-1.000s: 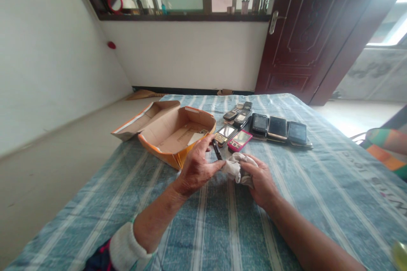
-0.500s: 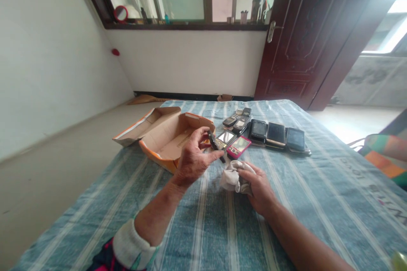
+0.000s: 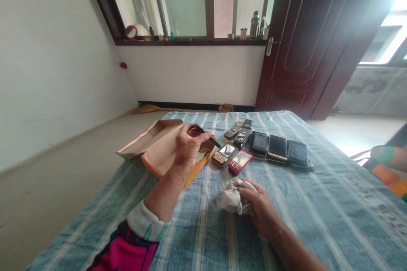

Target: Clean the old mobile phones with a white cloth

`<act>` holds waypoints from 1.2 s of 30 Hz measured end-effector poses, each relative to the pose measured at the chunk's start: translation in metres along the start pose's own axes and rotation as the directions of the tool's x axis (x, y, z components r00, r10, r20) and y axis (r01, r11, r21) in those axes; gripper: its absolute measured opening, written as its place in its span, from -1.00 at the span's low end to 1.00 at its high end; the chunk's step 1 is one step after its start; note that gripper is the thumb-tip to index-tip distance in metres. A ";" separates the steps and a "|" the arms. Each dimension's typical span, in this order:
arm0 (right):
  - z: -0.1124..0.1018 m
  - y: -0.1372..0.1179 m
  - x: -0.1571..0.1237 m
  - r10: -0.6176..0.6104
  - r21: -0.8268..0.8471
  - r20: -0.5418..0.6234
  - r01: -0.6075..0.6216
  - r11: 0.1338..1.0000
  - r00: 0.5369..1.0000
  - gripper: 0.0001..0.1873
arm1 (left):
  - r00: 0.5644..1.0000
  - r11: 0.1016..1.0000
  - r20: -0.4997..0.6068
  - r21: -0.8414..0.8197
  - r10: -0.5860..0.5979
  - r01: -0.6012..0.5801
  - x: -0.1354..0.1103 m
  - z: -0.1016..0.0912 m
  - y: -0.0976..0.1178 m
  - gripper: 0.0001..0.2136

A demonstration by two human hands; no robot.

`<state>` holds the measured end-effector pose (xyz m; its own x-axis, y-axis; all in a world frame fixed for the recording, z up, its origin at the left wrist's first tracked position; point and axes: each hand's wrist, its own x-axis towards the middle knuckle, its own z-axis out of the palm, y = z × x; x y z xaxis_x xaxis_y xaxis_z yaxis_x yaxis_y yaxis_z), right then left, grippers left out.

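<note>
My left hand [image 3: 187, 146] grips a dark mobile phone [image 3: 208, 135], seen nearly edge-on, above the right end of an open cardboard box [image 3: 152, 166]. Something dark lies inside that end of the box, partly hidden by the hand. In my right hand [image 3: 259, 203] is a crumpled white cloth [image 3: 233, 197], held just over the striped cloth cover. Between the hands and a little farther off lie a gold-keyed phone [image 3: 224, 155] and a pink phone [image 3: 241, 161].
Behind these sit several older keypad phones [image 3: 242, 135]. To the right is a row of touchscreen phones [image 3: 277, 148], some stacked. The box's open lid [image 3: 149, 137] spreads to the left. A dark red door [image 3: 292, 51] stands beyond the striped cover [image 3: 286, 228].
My left hand has moved left and away from me with the dark phone, from beside the gold-keyed phone to over the box. My right hand keeps the cloth. The view has tilted up slightly.
</note>
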<state>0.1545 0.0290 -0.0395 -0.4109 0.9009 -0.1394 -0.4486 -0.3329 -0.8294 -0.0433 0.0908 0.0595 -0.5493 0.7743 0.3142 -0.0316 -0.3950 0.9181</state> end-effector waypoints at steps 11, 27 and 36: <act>-0.004 0.003 0.001 0.051 -0.033 -0.049 -0.053 0.998 0.997 -0.66 | 0.992 0.999 -0.120 0.044 0.023 -0.018 0.018 -0.025 0.000 -0.49; -0.002 0.004 -0.001 0.081 -0.057 -0.087 -0.086 0.995 0.993 -0.60 | 0.991 0.976 0.038 0.171 0.131 -0.135 0.046 -0.037 -0.005 -0.47; -0.003 0.004 -0.004 0.096 -0.066 -0.080 -0.102 0.993 0.992 -0.59 | 0.974 0.939 -0.039 0.276 0.224 -0.205 0.047 -0.027 -0.023 -0.52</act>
<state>0.1564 0.0252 -0.0439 -0.3876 0.8840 -0.2615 -0.3514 -0.4040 -0.8446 -0.0910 0.1227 0.0466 -0.5742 0.6463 0.5025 0.3137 -0.3932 0.8643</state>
